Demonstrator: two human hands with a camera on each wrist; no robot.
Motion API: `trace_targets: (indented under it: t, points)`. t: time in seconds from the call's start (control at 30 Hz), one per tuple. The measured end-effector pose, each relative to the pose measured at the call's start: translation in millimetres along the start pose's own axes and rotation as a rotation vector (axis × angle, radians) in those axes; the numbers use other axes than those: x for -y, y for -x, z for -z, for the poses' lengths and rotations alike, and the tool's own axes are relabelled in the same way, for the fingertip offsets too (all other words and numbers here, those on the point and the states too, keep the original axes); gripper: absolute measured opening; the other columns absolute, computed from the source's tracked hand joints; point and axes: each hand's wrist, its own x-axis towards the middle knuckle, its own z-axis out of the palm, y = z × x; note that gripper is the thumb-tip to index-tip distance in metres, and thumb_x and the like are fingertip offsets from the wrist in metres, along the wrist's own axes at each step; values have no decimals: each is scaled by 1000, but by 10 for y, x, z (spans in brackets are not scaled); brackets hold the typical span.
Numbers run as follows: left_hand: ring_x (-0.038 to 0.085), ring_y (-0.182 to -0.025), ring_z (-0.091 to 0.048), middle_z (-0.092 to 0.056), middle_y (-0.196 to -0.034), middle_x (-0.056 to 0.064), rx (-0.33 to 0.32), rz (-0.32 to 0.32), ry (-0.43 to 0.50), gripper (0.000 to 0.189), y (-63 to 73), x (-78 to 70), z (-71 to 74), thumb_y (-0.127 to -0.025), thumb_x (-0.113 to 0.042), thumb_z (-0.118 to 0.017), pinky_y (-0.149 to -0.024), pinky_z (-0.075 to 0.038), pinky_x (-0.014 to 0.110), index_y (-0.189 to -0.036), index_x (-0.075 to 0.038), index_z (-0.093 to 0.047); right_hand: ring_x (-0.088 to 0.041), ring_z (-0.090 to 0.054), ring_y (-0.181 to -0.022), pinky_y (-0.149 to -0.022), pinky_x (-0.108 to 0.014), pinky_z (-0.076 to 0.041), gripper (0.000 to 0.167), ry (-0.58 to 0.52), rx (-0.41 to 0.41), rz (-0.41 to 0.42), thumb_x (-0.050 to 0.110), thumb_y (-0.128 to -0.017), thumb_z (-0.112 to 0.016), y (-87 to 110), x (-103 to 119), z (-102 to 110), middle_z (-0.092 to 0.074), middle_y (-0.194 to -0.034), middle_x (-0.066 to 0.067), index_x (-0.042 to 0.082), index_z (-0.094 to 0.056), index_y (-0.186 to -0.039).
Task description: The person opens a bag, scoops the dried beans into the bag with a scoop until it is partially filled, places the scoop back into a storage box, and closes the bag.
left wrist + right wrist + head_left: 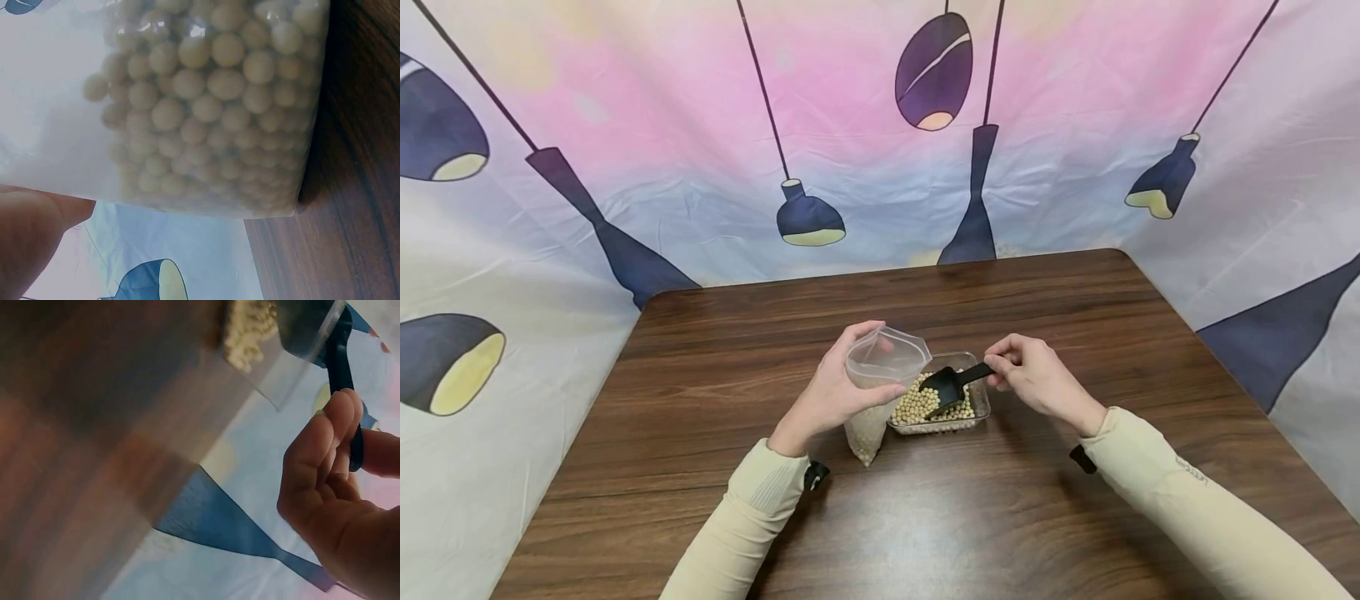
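Observation:
My left hand (837,385) grips a clear plastic bag (867,429) near its wide-open mouth, thumb in front and fingers behind. Round, pale yellow beans, like soybeans (200,106), fill the bag's lower part, which stands close over the table. Just right of the bag sits a clear rectangular container (983,410) with more of these beans (913,406) in it. My right hand (1033,375) pinches the handle of a black scoop (946,387) between thumb and fingers. The scoop's bowl lies in the container, at the beans. In the right wrist view the fingers curl round the handle (340,369).
The dark wood-grain table (700,433) extends around both hands. A fabric backdrop (700,125) printed with hanging lamps rises behind the table and along its sides. Dark bands sit at both wrists, by the cream sleeves (767,492).

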Motion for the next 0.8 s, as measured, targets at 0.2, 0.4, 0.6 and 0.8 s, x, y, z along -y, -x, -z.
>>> trace_targets:
  t: [0.2, 0.4, 0.6, 0.8]
  points:
    - [36, -113, -54, -59, -120, 20, -3, -9, -6, 76, 1, -29, -11, -75, -4, -83, -93, -43, 46, -139, -4, -42, -23, -63, -65, -61, -32, -51, 26, -32, 32, -21, 19, -99, -59, -12, -199, -125, -65, -70, -6, -5, -52, -107]
    - [36, -113, -54, -59, -120, 20, -5, -19, -10, 76, -2, -31, -12, -75, -4, -83, -93, -43, 46, -139, -5, -42, -14, -59, -63, -58, -24, -49, 19, -143, 15, -9, 12, -97, -60, -18, -284, -202, -63, -71, -9, -7, -57, -101]
    - [36, -113, -54, -59, -120, 20, -7, -18, -10, 75, 6, -23, -8, -75, -4, -83, -93, -43, 47, -139, -5, -42, -13, -58, -67, -64, -29, -52, 16, -319, 34, -83, 6, -98, -56, -26, -306, -176, -64, -75, -13, -9, -55, -103]
    - [36, -113, -55, -59, -120, 19, -11, -20, -10, 75, 16, -13, 3, -76, -5, -83, -93, -44, 47, -139, -6, -42, -15, -60, -71, -69, -33, -53, 16, -400, 57, -124, 3, -98, -53, -40, -357, -104, -62, -79, -14, -11, -52, -104]
